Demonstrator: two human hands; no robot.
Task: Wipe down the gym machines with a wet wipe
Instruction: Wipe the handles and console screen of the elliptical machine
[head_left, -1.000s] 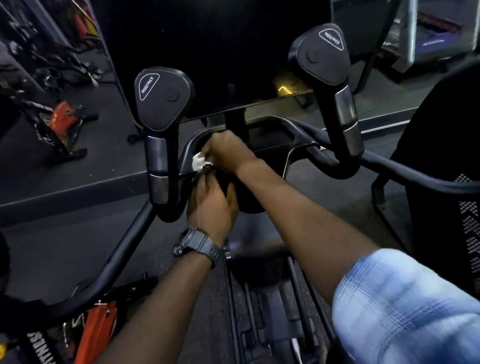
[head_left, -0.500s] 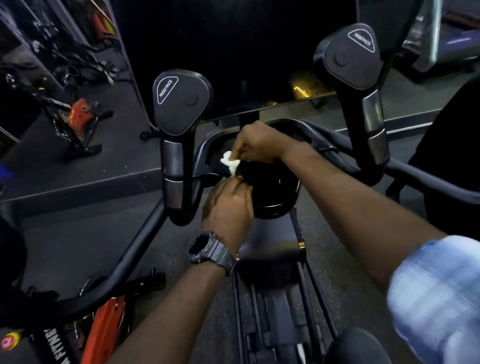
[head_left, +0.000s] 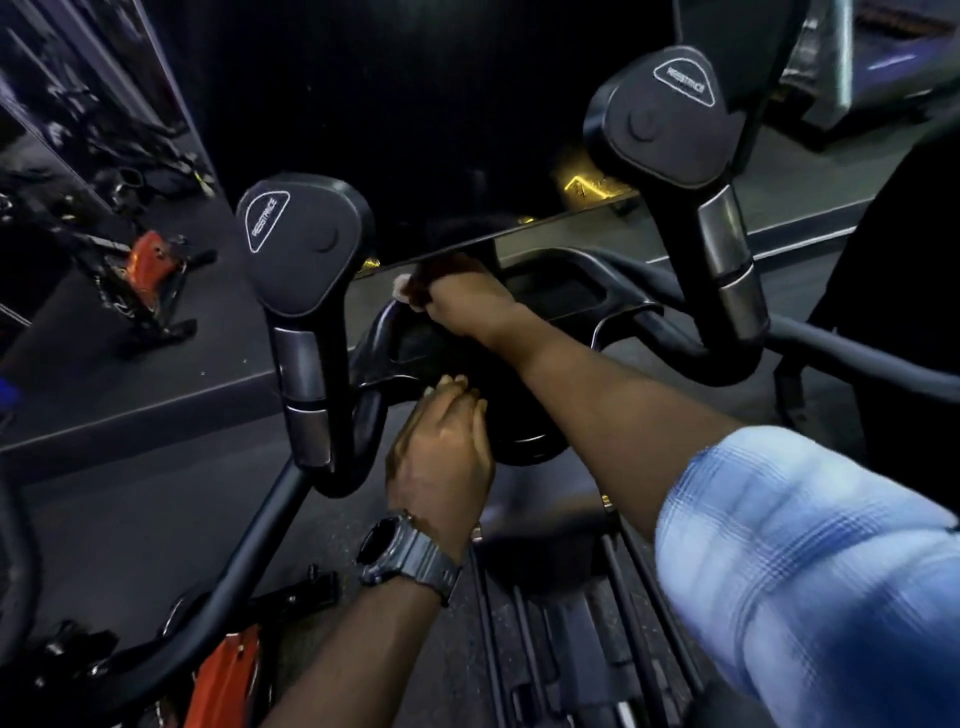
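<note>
A black exercise machine fills the view, with a curved centre handlebar (head_left: 382, 332) and two upright grips topped by rounded caps, one on the left (head_left: 304, 244) and one on the right (head_left: 662, 119). My right hand (head_left: 462, 304) grips a white wet wipe (head_left: 402, 286) and holds it against the handlebar's top, just under the dark console screen (head_left: 415, 130). Most of the wipe is hidden by the fingers. My left hand (head_left: 441, 447), a dark watch on its wrist, rests on the lower bar with its fingers curled over the edge of a black round housing (head_left: 519, 426).
A mirror wall at left reflects an orange and black exercise bike (head_left: 150, 275). An orange frame part (head_left: 223, 680) sits at the bottom left. A long black arm (head_left: 244, 540) of the machine slopes down left. Another machine (head_left: 909, 291) stands close on the right.
My right hand has slid the wipe up and away along the handlebar toward the console's lower edge. My left hand has stayed on the lower bar.
</note>
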